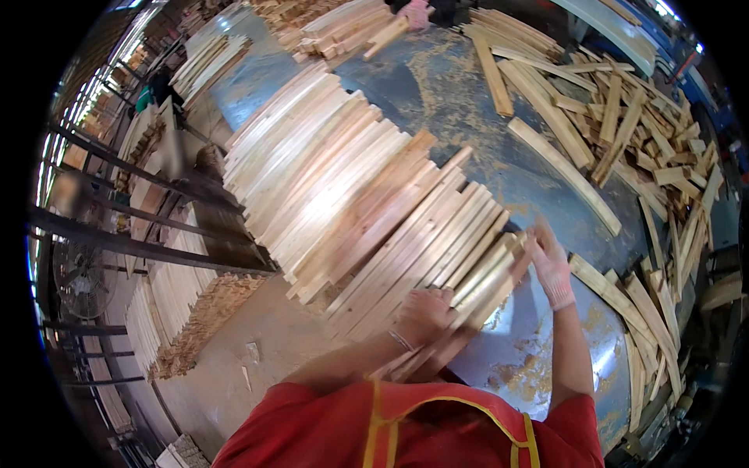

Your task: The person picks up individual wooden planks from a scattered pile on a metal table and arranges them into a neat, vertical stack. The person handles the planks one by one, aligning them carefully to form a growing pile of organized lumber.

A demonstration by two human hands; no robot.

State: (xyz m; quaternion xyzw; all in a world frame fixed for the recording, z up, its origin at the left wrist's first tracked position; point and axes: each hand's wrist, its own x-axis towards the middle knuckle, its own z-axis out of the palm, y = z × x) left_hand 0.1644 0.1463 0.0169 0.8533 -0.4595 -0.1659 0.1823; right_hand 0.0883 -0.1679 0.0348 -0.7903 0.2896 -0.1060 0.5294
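A row of long, pale wooden strips (335,179) lies side by side across the table in front of me. Curled over the near edge of this row, my left hand (424,316) is closed on a wooden strip (497,295), which slants from my body up to the right. My right hand (550,265), in a pale knitted glove, is against the far end of that strip. Motion smears its fingers, so their grip is unclear. Close beside the strip lie several more of the row, their ends uneven.
Sawdust covers parts of the blue-grey metal table (546,343). A heap of short wood offcuts (663,148) fills the right side, with loose boards (566,175) nearby. Dark metal bars (140,246) and stacked strips (175,312) stand left. Across the table, another person's gloved hand (413,13) touches wood.
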